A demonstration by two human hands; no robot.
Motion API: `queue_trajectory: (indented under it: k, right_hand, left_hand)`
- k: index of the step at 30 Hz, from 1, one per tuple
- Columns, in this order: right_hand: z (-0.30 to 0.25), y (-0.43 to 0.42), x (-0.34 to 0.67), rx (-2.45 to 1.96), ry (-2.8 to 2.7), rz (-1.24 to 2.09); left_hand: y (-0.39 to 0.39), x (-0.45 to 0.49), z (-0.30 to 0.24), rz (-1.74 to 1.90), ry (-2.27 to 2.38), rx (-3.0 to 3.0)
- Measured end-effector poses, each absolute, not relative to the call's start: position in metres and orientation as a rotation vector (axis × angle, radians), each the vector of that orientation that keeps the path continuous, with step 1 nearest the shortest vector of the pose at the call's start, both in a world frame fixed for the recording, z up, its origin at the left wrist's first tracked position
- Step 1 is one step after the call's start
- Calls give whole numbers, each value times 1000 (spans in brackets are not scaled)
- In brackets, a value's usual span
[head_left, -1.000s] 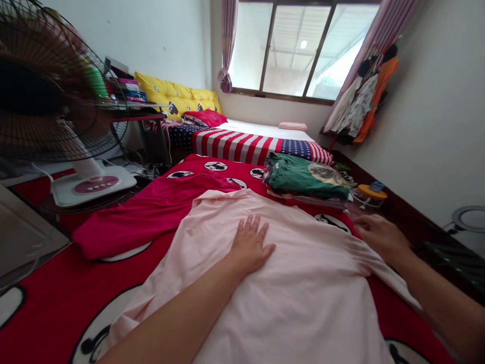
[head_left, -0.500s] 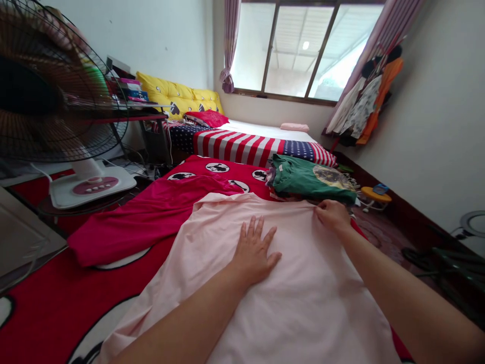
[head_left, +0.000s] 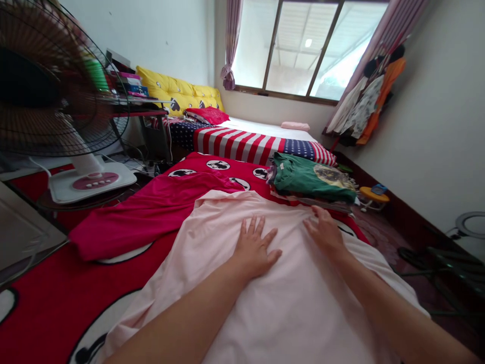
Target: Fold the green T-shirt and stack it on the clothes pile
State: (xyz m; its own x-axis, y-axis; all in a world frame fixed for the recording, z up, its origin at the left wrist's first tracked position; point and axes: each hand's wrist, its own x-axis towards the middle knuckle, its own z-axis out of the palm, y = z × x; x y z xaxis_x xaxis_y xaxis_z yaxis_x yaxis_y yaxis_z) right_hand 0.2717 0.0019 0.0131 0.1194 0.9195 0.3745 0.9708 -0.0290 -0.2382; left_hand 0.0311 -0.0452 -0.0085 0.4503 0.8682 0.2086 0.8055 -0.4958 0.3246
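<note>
A pale pink garment, which looks like a shirt, lies spread before me on a red blanket with white and black patterns. My left hand rests flat on the middle of it, fingers spread. Near the garment's far right corner, my right hand touches the cloth with its fingers apart and bent; no fold is pinched between them. Some of the cloth is hidden under both forearms. A bright pink garment lies to the left, partly against the pale one.
Beyond the right hand sits a stack of folded clothes, a green shirt on top. A fan stands at left. Farther back are a bed with a striped cover and a yellow cushion. A small orange stool stands at right.
My right hand has let go of the garment's far right edge and shifted slightly left and nearer. The cloth on the right now lies spread farther out. The left hand stays in place.
</note>
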Motion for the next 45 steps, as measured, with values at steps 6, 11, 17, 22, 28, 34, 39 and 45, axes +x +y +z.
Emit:
queue_trajectory:
  k: [6, 11, 17, 22, 28, 34, 39, 45]
  right_hand:
    - [-13, -77, 314, -2182, -2195, -213]
    - [20, -74, 322, -2741, -1938, -317]
    - [40, -52, 211, -2269, -2055, -109]
    - [7, -52, 170, -2116, -2049, 180]
    - [-3, -55, 176, -2066, -2057, 112]
    - [-2, -56, 175, -2022, -2038, 114]
    - [-4, -56, 175, -1989, -2016, 136]
    - [-5, -56, 176, -1971, -2007, 157]
  left_hand:
    - [-45, 32, -10, 510, 1465, 2528]
    - [-44, 33, -11, 497, 1478, 2534]
    - [-43, 31, -11, 524, 1466, 2540]
    - [-40, 31, -13, 585, 1555, 2486]
    - [-36, 31, -13, 694, 1573, 2394]
    - [-20, 17, 0, 890, 1347, 2069]
    - [27, 0, 36, 918, 1365, 1532]
    - [86, -3, 46, 936, 1649, 1506]
